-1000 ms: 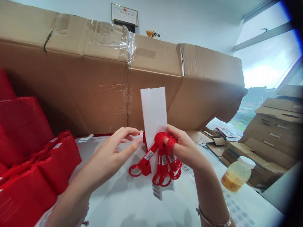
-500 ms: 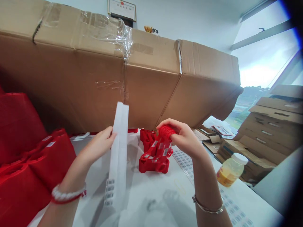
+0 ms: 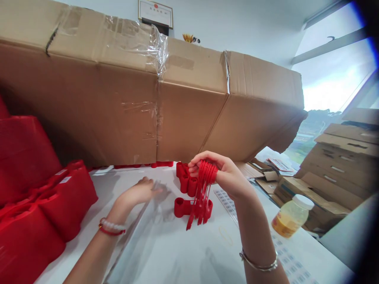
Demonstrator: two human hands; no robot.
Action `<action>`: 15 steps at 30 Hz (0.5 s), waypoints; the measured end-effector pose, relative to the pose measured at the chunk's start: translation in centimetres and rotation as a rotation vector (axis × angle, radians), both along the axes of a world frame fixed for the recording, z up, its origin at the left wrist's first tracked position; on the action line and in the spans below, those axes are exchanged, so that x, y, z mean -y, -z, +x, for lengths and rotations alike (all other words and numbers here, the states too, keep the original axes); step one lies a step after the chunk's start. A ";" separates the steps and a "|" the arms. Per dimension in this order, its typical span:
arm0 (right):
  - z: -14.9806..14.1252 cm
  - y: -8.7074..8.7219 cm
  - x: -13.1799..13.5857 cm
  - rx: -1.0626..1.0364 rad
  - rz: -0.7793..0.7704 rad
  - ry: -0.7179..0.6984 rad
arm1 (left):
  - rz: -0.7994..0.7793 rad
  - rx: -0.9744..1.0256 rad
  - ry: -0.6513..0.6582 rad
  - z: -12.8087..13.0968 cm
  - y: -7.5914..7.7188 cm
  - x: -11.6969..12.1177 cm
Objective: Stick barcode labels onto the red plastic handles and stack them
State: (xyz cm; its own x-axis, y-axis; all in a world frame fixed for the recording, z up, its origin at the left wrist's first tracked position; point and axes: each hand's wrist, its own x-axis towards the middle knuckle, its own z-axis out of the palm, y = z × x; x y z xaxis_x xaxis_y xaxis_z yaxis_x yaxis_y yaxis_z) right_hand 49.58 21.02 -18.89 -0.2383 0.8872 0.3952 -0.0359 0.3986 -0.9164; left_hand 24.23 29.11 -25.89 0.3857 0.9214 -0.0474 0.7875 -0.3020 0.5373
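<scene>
My right hand (image 3: 226, 173) is closed around a bunch of thin red looped pieces (image 3: 204, 193), which dangle from the fingers above the table; their exact kind is unclear. Just behind and below the bunch stands a red double-ringed part (image 3: 182, 207) with a small white label. Farther back are more red ringed parts (image 3: 185, 179), close to the right fingertips. My left hand (image 3: 140, 193) holds nothing; its fingers are stretched out low over the white table. Below it, a long pale edge (image 3: 127, 242) runs toward me, apparently a white strip lying down.
A large taped cardboard box (image 3: 189, 118) spans the back. Stacked red parts (image 3: 71, 201) fill the left side. At right are barcode label sheets (image 3: 284, 256), a bottle of yellow contents (image 3: 293, 217) and cardboard cartons (image 3: 334, 173). A thin yellow loop (image 3: 226, 235) lies on the table (image 3: 177, 252).
My left hand has let go of the white barcode strip and lowered toward the table. In my right hand, the red bunch now hangs down with its pieces spread apart.
</scene>
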 end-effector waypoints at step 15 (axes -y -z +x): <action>-1.9 0.9 -0.5 -0.318 -0.072 -0.052 | -0.037 0.698 0.507 5.0 -4.1 7.0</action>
